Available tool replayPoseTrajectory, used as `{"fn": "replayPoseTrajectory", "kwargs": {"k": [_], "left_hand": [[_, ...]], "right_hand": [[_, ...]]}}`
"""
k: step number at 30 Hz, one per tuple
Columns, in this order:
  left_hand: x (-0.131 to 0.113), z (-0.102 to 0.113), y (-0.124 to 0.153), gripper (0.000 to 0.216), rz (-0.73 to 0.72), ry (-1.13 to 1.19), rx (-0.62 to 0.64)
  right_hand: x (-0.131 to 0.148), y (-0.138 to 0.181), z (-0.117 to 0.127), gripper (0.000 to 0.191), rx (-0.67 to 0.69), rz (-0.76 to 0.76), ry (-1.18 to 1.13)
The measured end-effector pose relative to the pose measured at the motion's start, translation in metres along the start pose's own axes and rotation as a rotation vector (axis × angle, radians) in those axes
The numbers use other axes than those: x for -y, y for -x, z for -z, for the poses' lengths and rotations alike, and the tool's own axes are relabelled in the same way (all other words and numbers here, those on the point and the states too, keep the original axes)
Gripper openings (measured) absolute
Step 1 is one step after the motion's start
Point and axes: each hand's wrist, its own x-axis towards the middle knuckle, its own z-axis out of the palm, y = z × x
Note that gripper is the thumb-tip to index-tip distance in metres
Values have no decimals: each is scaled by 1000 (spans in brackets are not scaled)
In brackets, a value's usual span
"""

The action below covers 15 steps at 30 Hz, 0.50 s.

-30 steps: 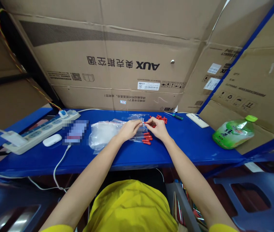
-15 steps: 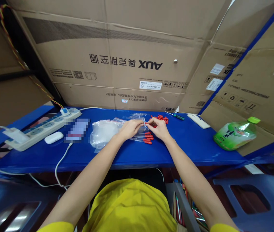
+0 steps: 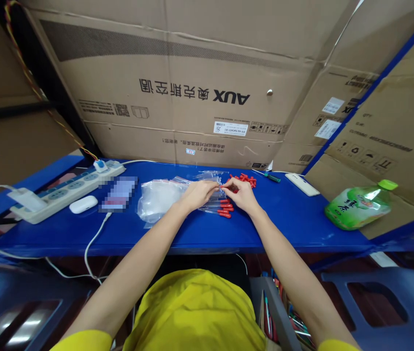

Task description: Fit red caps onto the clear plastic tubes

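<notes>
Over the blue table (image 3: 192,239), my left hand (image 3: 197,195) is closed in a pinch on a thin clear glass dropper tube, mostly hidden by the fingers. My right hand (image 3: 242,195) pinches a small red rubber bulb (image 3: 222,185) at the tube's end, and the fingertips of both hands nearly meet. Between and below the hands lie several droppers with red bulbs (image 3: 225,214), their glass pointing left. Bare glass tubes (image 3: 210,174) lie behind my left hand. Loose red bulbs (image 3: 249,180) are heaped just beyond my right hand. Clear plastic bags (image 3: 158,199) rest left of my left hand.
To the left are a power strip (image 3: 79,187), a white earbud case (image 3: 83,204) and a blurred phone (image 3: 119,194) on a cable. At right are a green screwdriver (image 3: 272,177), a white flat device (image 3: 302,185) and a green bottle (image 3: 360,207). Cardboard (image 3: 178,58) walls the back.
The view has shifted slightly, moving the scene a little to the right. Both hands stay pinched together at the same spot, with only small finger movement.
</notes>
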Motion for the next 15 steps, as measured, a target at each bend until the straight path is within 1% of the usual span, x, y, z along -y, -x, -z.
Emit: {"fn": "replayPoseTrajectory", "kwargs": {"k": [4, 7, 10, 12, 15], "left_hand": [[0, 0, 0, 33, -4, -4, -23], [-1, 0, -1, 31, 8, -3, -65], [0, -2, -2, 36, 14, 14, -103], [3, -4, -4, 40, -12, 43, -122], [10, -8, -6, 39, -69, 85, -141]], "right_hand": [[-2, -1, 0, 22, 16, -6, -10], [-2, -3, 1, 22, 22, -9, -4], [-4, -5, 3, 24, 6, -37, -1], [-7, -5, 4, 26, 2, -72, -7], [-11, -5, 4, 30, 1, -118, -49]]}}
